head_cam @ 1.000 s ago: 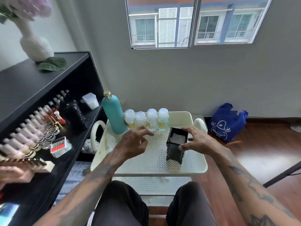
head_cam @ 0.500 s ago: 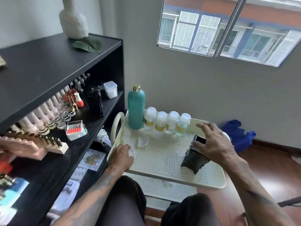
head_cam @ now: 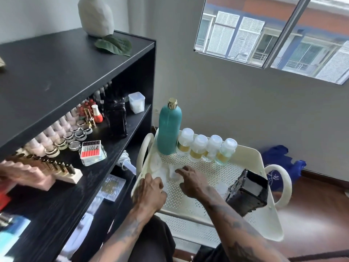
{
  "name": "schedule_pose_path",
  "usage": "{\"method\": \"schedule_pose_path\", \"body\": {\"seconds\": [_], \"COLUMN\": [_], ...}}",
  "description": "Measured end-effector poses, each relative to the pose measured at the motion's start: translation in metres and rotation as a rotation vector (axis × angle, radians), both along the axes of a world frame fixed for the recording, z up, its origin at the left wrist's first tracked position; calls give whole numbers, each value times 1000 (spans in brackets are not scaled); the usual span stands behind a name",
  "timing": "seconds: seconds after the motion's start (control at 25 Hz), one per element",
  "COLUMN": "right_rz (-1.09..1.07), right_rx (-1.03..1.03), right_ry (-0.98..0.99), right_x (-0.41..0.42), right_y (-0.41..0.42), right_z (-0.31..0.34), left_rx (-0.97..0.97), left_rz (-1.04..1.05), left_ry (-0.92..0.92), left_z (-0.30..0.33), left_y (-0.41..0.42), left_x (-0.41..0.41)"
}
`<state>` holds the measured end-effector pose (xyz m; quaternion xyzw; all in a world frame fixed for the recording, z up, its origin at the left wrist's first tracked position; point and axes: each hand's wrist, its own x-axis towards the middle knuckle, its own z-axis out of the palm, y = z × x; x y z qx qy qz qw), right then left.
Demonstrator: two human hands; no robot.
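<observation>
White pads (head_cam: 170, 175) lie between left hand (head_cam: 151, 192) and right hand (head_cam: 191, 184).

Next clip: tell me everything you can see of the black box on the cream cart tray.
The black box is a square, open-topped container with dark, rough, faintly glittery sides; the material is hard to tell. Its inside shows pale grey-white, either a liner or contents. It appears to stand on its base on the perforated tray, near the right end beside the looped handle, apart from the bottles. Neither the left hand nor the right hand touches it; whether the right forearm brushes its near corner cannot be told.
</observation>
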<state>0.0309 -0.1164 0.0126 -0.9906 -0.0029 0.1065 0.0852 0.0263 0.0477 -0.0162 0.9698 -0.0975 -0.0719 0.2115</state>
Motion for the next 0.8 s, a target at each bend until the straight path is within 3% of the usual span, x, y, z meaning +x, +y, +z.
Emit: {"method": "schedule_pose_path", "body": {"seconds": [0.16, 0.28, 0.36, 0.48, 0.6, 0.8], "right_rz": [-71, -116, -223, -403, -435, -508], "right_rx": [-12, 97, 298, 779, 1111, 1350], "right_ry": [-138, -190, -184, -140, -127, -226], "right_x": [-2, -7, -14, -35, -68, -116], "right_y": [-2, -2, -1, -6, -31, -94], "right_z": [-20, -24, -14, 15, 56, 118], "left_rx": [-15, -7, -24, -99, -163, -200], "left_rz": [5, 22, 29, 60, 77, 77], "left_ry": [39, 39, 34, 19, -36, -54], "left_z": [-3, -3, -1, 2, 0, -5], "left_y": [-1, -2, -3, -3, -2, -1], "left_x": [1, 1, -1, -2, -3, -1]}}
